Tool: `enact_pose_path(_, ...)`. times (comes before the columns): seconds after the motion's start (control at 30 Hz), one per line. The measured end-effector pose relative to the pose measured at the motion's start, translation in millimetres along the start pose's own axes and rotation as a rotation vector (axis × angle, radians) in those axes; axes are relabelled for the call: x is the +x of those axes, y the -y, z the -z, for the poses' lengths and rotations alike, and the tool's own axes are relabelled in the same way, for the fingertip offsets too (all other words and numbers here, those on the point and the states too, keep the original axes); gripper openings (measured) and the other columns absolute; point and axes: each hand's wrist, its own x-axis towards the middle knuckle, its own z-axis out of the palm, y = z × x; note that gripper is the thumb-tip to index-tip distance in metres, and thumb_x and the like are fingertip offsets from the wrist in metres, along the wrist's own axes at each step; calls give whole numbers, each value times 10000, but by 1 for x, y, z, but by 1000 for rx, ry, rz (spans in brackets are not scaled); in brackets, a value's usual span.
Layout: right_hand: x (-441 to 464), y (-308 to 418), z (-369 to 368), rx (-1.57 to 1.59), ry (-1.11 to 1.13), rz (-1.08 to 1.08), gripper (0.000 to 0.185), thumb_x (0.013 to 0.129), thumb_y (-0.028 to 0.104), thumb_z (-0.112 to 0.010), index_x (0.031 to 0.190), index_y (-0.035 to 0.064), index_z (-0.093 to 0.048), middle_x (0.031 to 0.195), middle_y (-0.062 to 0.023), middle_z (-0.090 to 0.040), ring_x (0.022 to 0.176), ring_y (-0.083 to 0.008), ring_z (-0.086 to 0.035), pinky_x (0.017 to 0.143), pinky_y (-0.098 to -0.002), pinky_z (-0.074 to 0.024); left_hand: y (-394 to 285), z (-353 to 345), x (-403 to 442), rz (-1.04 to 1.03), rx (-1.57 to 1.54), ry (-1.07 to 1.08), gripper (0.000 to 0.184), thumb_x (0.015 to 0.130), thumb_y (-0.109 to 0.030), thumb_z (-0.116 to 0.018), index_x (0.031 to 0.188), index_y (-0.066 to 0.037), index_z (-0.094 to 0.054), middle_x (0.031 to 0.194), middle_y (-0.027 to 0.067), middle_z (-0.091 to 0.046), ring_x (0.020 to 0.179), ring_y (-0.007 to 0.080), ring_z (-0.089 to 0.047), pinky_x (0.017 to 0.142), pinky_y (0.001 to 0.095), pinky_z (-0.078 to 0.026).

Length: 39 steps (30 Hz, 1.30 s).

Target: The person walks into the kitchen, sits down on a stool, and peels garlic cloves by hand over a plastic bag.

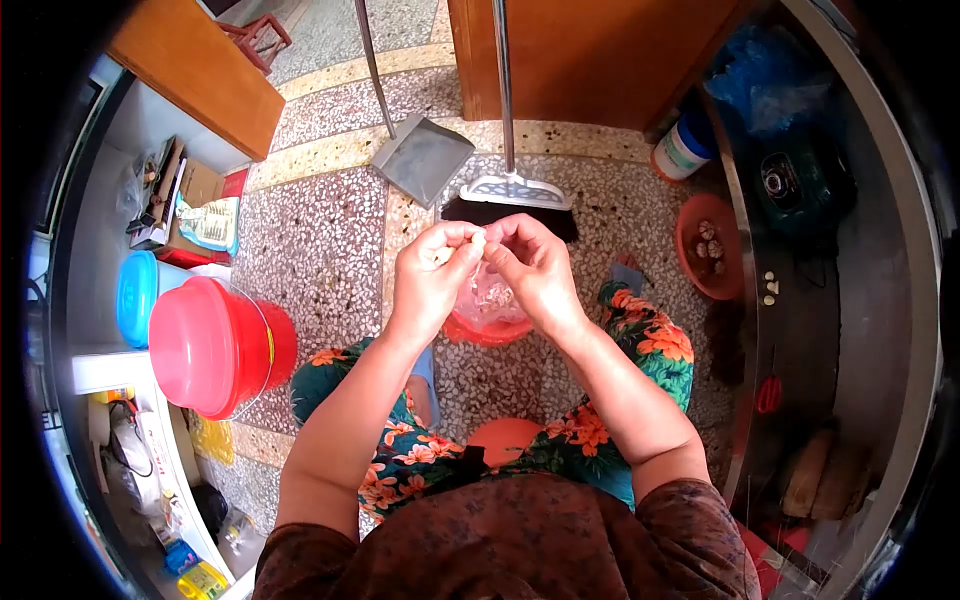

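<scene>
Both hands meet over a red basin [487,330] on the floor, with pale bits inside it. My left hand [436,268] has its fingers closed around small pale pieces that look like garlic cloves [478,241]. My right hand [532,268] pinches at the same piece from the other side, its thumb and index finger touching it. The fingertips hide part of the piece. Off to the right, an orange bowl [688,246] holds several whole garlic-like bulbs [709,240]. A few small pale pieces [770,287] lie on the dark shelf.
A grey dustpan [424,160] and a broom [515,190] stand ahead on the speckled floor. A lidded red bucket [215,348] and a blue-lidded tub [138,298] are at the left. Red scissors [769,394] lie on the right shelf.
</scene>
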Motion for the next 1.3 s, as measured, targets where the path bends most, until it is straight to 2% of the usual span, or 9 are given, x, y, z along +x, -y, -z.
enact_pose_path(0.07, 0, 3, 1, -72, -39, 49, 89, 842, 44, -639, 858, 3, -561, 788, -12, -576, 694, -68, -530, 631, -221, -447, 1, 0, -1, -83, 164, -6, 149, 873, -43, -614, 1011, 13, -617, 921, 48, -634, 814, 78, -577, 714, 215, -466)
enact_pose_path(0.17, 0, 8, 4, -173, -26, 68, 87, 812, 24, -641, 832, -8, -562, 812, -26, -576, 720, -75, -533, 653, -230, -446, 1, 3, -5, -177, 373, -7, 138, 859, -28, -625, 984, 31, -633, 968, 74, -647, 899, 119, -598, 819, 246, -471)
enact_pose_path(0.2, -2, 11, 3, -216, -21, 77, 82, 809, 22, -642, 826, -8, -568, 801, -29, -576, 722, -76, -536, 656, -231, -448, 2, 3, -4, -178, 373, -6, 138, 859, -28, -625, 984, 31, -633, 968, 74, -647, 899, 119, -598, 819, 246, -471)
enact_pose_path(0.27, -2, 13, 2, -257, -16, 86, 77, 806, 20, -643, 821, -8, -573, 791, -31, -576, 723, -77, -538, 659, -232, -449, 4, 2, -4, -252, 390, -62, 143, 815, 36, -635, 957, 32, -654, 901, 81, -660, 791, 105, -607, 706, 227, -488)
enact_pose_path(0.57, 1, 8, 3, -86, 24, 3, 61, 828, 24, -640, 835, -11, -590, 780, 1, -590, 722, -48, -527, 645, -213, -445, 7, 5, -3, -292, 413, -66, 144, 809, 31, -644, 952, 32, -654, 873, 89, -658, 767, 105, -606, 683, 227, -484)
enact_pose_path(0.9, 1, 2, 5, -13, 30, -25, 79, 871, 74, -614, 869, -3, -596, 789, 7, -596, 726, -39, -524, 648, -201, -437, 6, 3, -4, -249, 333, -60, 149, 824, 6, -642, 971, 31, -652, 883, 92, -658, 765, 107, -609, 682, 227, -484)
enact_pose_path(0.97, 2, 2, 5, -11, 27, -26, 91, 885, 89, -603, 875, -1, -594, 786, 9, -592, 725, -37, -519, 648, -199, -433, 1, 3, -4, -212, 442, -16, 154, 864, -1, -605, 1007, 47, -636, 951, 84, -647, 870, 110, -599, 776, 227, -475)
enact_pose_path(1.1, 2, 4, 3, 147, 42, -135, 122, 916, 124, -573, 880, 7, -572, 770, 15, -567, 700, -43, -498, 633, -202, -424, -3, 2, -2, -262, 485, 13, 150, 872, -8, -594, 1005, 42, -641, 960, 85, -645, 880, 113, -597, 786, 230, -474)
enact_pose_path(1.3, 2, -3, 3, 163, 44, -143, 130, 920, 129, -568, 867, 12, -553, 768, 16, -550, 689, -50, -491, 630, -206, -426, -3, -3, -4, -144, 255, -38, 198, 862, -5, -600, 1058, 25, -616, 953, 70, -643, 880, 112, -596, 794, 238, -473)
